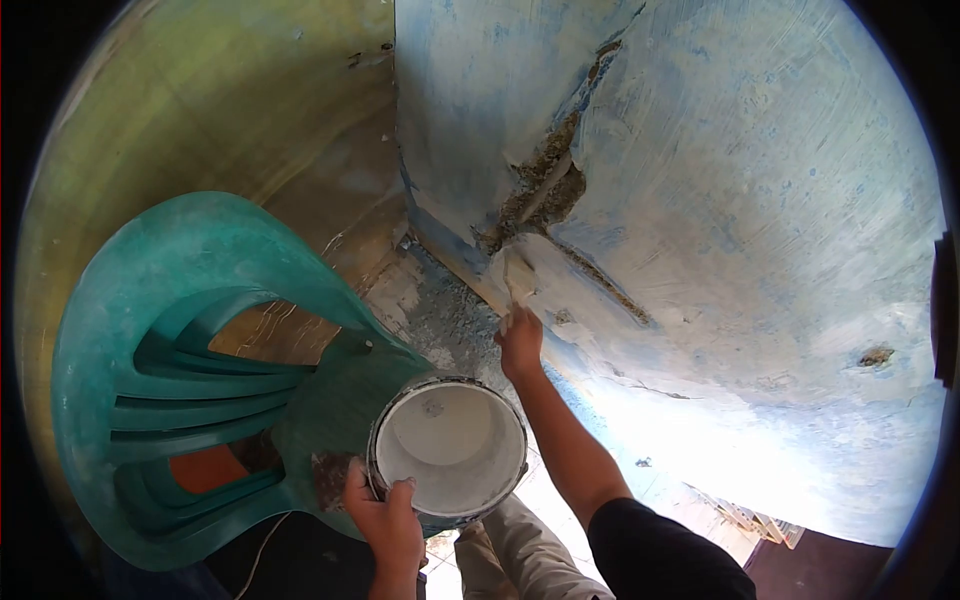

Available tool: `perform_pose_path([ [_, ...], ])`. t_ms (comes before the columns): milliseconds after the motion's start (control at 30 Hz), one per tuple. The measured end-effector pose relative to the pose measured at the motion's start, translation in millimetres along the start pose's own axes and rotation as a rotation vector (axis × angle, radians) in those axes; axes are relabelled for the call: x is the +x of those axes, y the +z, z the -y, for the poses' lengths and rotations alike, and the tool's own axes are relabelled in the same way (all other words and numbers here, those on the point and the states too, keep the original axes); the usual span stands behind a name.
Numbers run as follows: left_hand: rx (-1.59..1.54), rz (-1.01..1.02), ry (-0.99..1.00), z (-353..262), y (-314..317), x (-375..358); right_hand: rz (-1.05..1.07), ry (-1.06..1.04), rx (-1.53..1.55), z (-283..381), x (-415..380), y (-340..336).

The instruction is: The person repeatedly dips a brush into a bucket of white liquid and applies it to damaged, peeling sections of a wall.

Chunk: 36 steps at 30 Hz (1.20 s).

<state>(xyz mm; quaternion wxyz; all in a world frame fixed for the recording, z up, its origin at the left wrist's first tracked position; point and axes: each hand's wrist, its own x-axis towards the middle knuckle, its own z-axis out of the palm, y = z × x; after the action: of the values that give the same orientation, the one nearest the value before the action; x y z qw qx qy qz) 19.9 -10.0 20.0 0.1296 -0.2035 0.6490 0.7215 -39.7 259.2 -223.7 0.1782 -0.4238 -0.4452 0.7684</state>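
Observation:
My right hand (521,343) is closed round a putty knife (518,275), its blade against the blue-white wall (700,200) just below a broken-out crack (550,185). Rough brown material shows inside the crack. A whitish smear covers the wall around the blade. My left hand (388,522) grips the near left rim of a round bucket (450,440), thumb over the edge. White material coats the bucket's inside and bottom. Beside my left fingers is a flat, dark brown piece (333,480) with white smears.
A green plastic chair (200,240) stands at the left, its seat partly behind the bucket. Grey rubble (450,305) lies along the wall's foot in the corner. Further right, the wall has a small hole (876,356). A yellowish wall (230,90) rises behind the chair.

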Motion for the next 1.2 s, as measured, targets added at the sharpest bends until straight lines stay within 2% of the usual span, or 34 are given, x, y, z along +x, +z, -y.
perform_pose_path([
  [33, 0.006, -0.003, -0.010, 2, 0, 0, 0.003, -0.003, 0.002, -3, -4, -5],
  [133, 0.034, 0.048, -0.006, 7, -6, 1, 0.095, 0.209, 0.085, -8, -12, -16],
  [200, 0.007, 0.035, -0.003, 4, 0, 0, 0.240, -0.405, -1.305, -6, -2, -15],
  [333, 0.000, 0.006, 0.001, 5, 6, 3, 0.226, -0.377, -1.439, -14, 52, -24],
  [400, -0.013, -0.005, -0.013, 6, 8, 3, 0.129, -0.534, -1.505, -9, 50, -22],
  [433, -0.017, -0.018, -0.013, 6, 8, 2, 0.132, -0.535, -1.511, -4, 40, -15],
  [500, -0.005, -0.015, -0.006, 4, 6, 2, -0.047, -0.069, -0.292, 8, 11, 2],
  [533, 0.011, -0.010, 0.000, 3, 5, 3, -0.043, -0.072, -0.292, 21, -7, 6],
  [600, 0.022, -0.031, 0.005, 3, 4, 2, -0.026, 0.025, 0.004, 42, -43, 9],
  [633, 0.034, -0.049, 0.006, 3, 3, 2, -0.015, 0.051, 0.022, 45, -50, 10],
  [667, 0.032, -0.050, 0.006, 2, 3, 2, -0.014, 0.051, 0.021, 43, -48, 10],
  [733, 0.013, -0.026, 0.006, 2, 1, 4, -0.015, 0.209, -0.030, 28, -29, 6],
  [800, 0.010, -0.010, 0.011, 2, 1, 6, 0.014, 0.266, -0.029, -4, 17, -9],
  [833, 0.009, 0.009, 0.019, 2, 2, 8, 0.041, 0.221, -0.092, -19, 40, -18],
  [867, 0.009, 0.007, 0.019, 3, 3, 9, 0.165, -0.128, -0.515, -38, 65, -31],
  [900, 0.007, -0.007, 0.018, 2, 5, 9, 0.183, -0.527, -0.890, -49, 83, -41],
  [933, 0.007, -0.021, 0.015, 3, 7, 9, 0.136, -0.747, -1.136, -24, 73, -32],
  [1000, -0.006, -0.043, -0.002, 6, 8, 8, 0.086, -0.965, -1.380, 13, 34, -7],
  [1067, -0.025, -0.060, -0.013, 8, 7, 8, -0.080, -0.028, -0.109, 42, -12, 29],
  [1133, 0.037, 0.009, 0.001, 12, -1, 10, -0.067, 0.033, -0.073, 52, -42, 28],
  [1200, 0.029, -0.018, -0.005, 10, 2, 10, -0.056, 0.098, -0.035, 49, -46, 28],
])
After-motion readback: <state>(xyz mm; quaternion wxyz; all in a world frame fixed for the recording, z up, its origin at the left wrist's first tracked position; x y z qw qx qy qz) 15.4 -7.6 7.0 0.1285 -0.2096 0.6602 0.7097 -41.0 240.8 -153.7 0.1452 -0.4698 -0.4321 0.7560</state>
